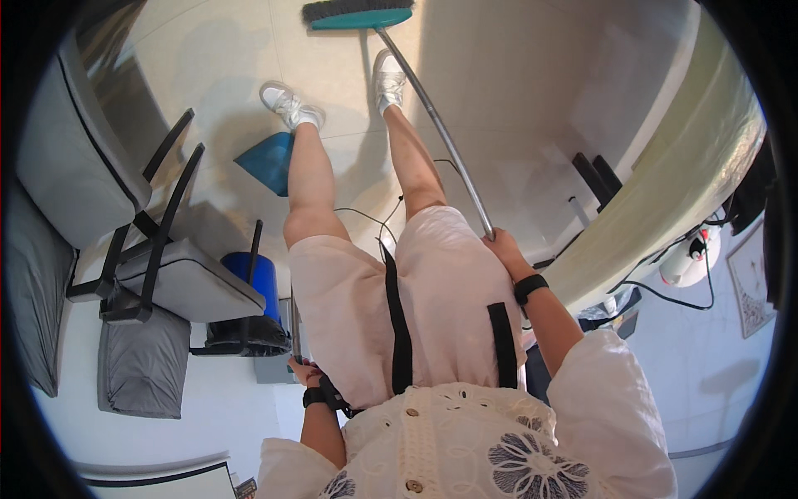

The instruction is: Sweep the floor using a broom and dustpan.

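Note:
My right hand point(505, 254) is closed around the upper part of a broom's silver handle point(440, 129). The broom's teal head point(362, 19), with dark bristles, rests on the floor ahead, past my white shoes. Low at my left side, my left hand point(306, 372) is closed on a thin grey pole, seen only in part beside my shorts. A teal dustpan point(268, 164) lies close to my left lower leg, which hides some of it. The pole lines up with this dustpan, but my leg hides where they join.
Grey padded chairs point(191, 279) with black frames stand at the left, beside a blue bin point(264, 283). A table with a pale yellowish cover point(665, 200) curves along the right. Thin black cables point(370, 218) show between my legs. Light tiled floor point(507, 75) spreads ahead.

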The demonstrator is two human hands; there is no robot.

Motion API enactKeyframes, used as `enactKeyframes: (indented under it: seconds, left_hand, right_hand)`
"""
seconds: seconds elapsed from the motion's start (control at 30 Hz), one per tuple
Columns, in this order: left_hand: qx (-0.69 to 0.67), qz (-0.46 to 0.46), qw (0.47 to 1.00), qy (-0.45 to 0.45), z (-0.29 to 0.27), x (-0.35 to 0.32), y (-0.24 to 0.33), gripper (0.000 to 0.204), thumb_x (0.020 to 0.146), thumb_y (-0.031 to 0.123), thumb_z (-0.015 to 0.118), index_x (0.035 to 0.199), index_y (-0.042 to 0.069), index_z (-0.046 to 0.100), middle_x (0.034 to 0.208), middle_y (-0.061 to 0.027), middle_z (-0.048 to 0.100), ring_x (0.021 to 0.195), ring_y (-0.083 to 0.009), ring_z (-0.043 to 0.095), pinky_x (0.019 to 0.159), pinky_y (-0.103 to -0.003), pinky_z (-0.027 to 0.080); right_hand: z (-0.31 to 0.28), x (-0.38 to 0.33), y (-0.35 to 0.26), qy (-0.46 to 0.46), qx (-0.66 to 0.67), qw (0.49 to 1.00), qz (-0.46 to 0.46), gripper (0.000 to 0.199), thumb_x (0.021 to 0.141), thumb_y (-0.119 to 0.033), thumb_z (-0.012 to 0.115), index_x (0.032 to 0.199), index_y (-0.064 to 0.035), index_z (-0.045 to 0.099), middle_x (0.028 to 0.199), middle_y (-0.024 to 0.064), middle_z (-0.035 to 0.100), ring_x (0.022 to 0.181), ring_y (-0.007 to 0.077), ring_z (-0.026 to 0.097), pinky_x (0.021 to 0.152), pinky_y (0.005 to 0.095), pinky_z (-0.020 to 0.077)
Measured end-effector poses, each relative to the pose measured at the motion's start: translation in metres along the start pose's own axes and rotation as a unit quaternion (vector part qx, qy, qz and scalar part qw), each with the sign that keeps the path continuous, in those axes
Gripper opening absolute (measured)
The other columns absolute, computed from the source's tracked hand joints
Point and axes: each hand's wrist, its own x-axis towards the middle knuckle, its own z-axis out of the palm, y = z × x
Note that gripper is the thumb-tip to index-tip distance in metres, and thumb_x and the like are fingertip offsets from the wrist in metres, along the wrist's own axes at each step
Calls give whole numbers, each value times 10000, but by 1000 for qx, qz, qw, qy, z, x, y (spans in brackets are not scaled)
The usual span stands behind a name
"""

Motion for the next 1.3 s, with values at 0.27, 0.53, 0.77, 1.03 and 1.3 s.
enactKeyframes:
  seconds: [0.27,0.53,0.77,1.03,1.3]
  left_hand:
    - [-17,14,997,-69,-10,18,-1,340,679,457,535,722,129,458,550,10,358,449,-110,326,395,-225,273]
    - [-70,-163,984,-28,-8,-7,5,497,634,608,527,615,143,355,490,22,322,376,-115,295,349,-236,260]
    - [-129,-240,956,-110,-18,-5,27,555,626,694,470,680,145,408,535,38,444,363,-93,301,343,-212,261]
    - [-79,-266,959,-62,-15,4,43,533,620,684,467,696,157,462,558,63,520,350,-48,343,335,-180,287]
    - [-44,-198,979,-13,-37,40,17,552,644,674,430,572,127,456,499,13,461,391,-95,341,350,-225,289]
  right_hand:
    - [-9,-4,-9,195,-42,980,-30,200,647,-126,563,794,6,529,742,205,558,739,372,540,648,408,435]
    - [-110,-71,-68,311,-56,943,-106,244,692,-198,614,675,38,556,606,167,521,560,222,527,553,325,414]
    - [-151,-105,-104,288,-122,941,-133,319,817,-281,505,691,11,480,480,80,426,434,149,402,422,298,326]
    - [-165,-94,-199,443,-276,836,-166,272,818,-307,484,832,-48,566,617,142,538,575,306,535,514,363,407]
    - [-38,34,-477,218,-284,816,-454,409,805,-405,443,677,-40,578,608,137,554,594,289,559,537,390,440]
